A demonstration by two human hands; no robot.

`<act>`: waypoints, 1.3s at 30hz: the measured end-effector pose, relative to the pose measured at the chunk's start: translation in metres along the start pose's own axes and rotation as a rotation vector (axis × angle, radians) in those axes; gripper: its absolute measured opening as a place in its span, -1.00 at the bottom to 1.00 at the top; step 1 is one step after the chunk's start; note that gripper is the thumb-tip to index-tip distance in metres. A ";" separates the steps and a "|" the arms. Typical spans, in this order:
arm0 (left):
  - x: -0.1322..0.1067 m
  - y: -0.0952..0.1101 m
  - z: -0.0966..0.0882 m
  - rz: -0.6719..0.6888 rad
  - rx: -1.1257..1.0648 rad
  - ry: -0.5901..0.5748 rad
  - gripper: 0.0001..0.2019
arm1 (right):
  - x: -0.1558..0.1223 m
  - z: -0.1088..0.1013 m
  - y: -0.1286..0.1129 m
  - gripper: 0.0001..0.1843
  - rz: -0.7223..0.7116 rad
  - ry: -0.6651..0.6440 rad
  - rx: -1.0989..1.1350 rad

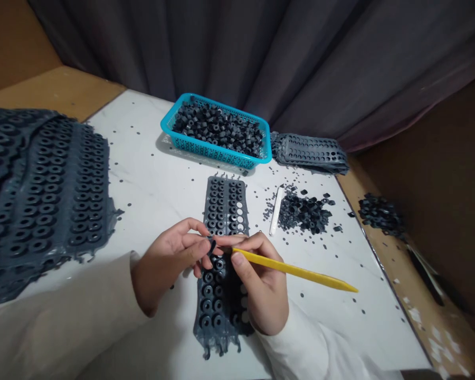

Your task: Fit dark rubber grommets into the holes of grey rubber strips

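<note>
My left hand (172,256) pinches a small dark rubber ring (211,246) between thumb and fingers. My right hand (266,287) grips a yellow stick-like tool (304,273); its tapered end points right, and its other end is by my right thumb. The right fingertips meet the left hand close to the ring. Beneath both hands lies a dark grey moulded rubber sheet (208,295) with rows of ring-shaped parts. White round gaps show along its right side where rings are out. My hands cover the middle of the sheet.
A blue basket (217,150) full of dark rubber rings stands at the back. Stacked moulded sheets (47,190) lie left; a punched strip bundle (312,153) lies back right. Right of the sheet are a white pen-like stick (276,211), a scrap heap (306,211) and another pile (380,214).
</note>
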State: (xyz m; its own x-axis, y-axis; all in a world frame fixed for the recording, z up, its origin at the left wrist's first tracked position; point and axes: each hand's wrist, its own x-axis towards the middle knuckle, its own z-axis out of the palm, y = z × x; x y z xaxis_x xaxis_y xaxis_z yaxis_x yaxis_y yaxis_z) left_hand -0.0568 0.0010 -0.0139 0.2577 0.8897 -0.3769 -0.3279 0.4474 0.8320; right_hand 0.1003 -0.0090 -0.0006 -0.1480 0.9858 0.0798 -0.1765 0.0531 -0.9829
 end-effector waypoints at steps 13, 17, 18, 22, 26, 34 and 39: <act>-0.001 -0.003 0.002 0.029 -0.017 0.054 -0.65 | -0.007 0.006 0.000 -0.95 -0.105 0.058 -0.096; -0.003 -0.004 0.001 0.040 -0.007 0.052 -0.66 | -0.008 0.006 0.000 -0.94 -0.120 0.062 -0.108; -0.003 -0.003 0.001 0.043 -0.008 0.056 -0.66 | -0.008 0.006 0.000 -0.94 -0.122 0.062 -0.111; -0.003 -0.003 0.002 0.046 -0.002 0.063 -0.67 | -0.008 0.006 0.000 -0.94 -0.122 0.068 -0.121; -0.003 -0.004 0.003 0.040 0.002 0.070 -0.67 | -0.009 0.007 0.001 -0.92 -0.139 0.081 -0.133; -0.004 -0.004 0.003 0.039 0.047 0.063 -0.70 | -0.008 0.006 0.004 -0.89 -0.170 0.082 -0.134; -0.006 -0.002 0.003 0.049 0.140 0.085 -0.77 | -0.009 0.005 0.003 -0.87 -0.193 0.057 -0.172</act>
State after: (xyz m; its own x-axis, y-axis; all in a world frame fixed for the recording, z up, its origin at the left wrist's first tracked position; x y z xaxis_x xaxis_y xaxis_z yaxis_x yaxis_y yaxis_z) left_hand -0.0550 -0.0052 -0.0118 0.1651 0.9171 -0.3629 -0.2069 0.3920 0.8964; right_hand 0.0958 -0.0187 -0.0036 -0.0721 0.9618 0.2640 -0.0270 0.2627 -0.9645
